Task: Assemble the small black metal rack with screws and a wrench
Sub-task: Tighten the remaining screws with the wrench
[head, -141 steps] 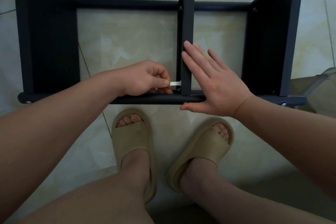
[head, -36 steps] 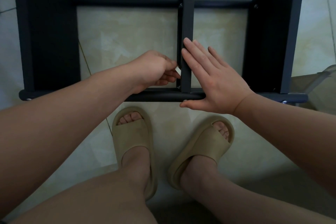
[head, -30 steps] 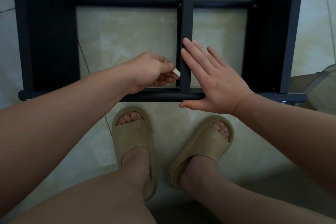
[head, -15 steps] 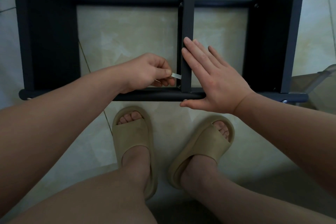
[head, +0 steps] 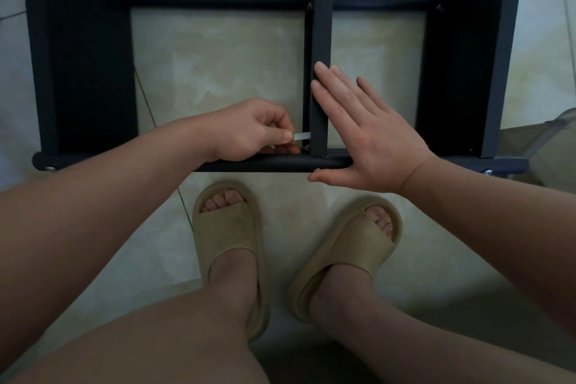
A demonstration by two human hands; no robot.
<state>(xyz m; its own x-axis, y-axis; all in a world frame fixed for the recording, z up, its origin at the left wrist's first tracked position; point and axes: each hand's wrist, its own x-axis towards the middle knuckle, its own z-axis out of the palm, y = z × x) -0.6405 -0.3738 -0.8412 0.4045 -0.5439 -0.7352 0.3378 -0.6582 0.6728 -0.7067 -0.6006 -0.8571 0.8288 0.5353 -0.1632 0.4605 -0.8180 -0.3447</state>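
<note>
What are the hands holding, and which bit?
The left hand pinches the wrench by its handle end. The right hand presses flat on the rack, gripping nothing.

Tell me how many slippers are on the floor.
2. The left slipper is on the left foot; the right slipper is on the right foot. Both stand on the floor beside the rack. None seems hidden.

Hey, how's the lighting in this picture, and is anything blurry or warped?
Head view: dim, flat light; the black rack goes nearly featureless in its side panels; the pale wrench pinched in the left hand is sharp; no motion blur there or on the right hand; wide angle swells the forearms toward the lower corners.
</note>
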